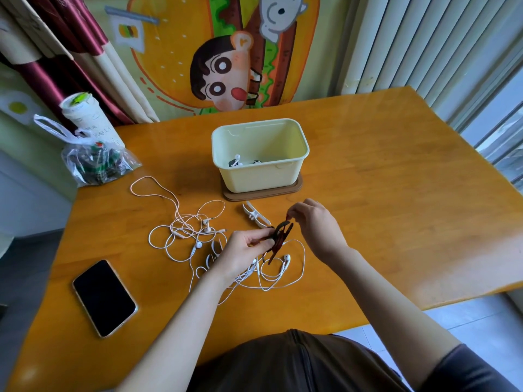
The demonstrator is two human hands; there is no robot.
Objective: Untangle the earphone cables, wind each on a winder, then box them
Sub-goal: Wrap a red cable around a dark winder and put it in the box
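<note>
Left hand [246,250] and right hand [317,224] pinch the stiff winder [278,239]; the limp, light cables [184,230] probably snag, so grip near a plug.

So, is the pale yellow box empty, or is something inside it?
Not empty. White earbuds lie on the bottom of the open pale yellow box; how many sets, I cannot tell.

Indistinct bag [93,165] contents; box [260,178] interior partly hidden.
</note>
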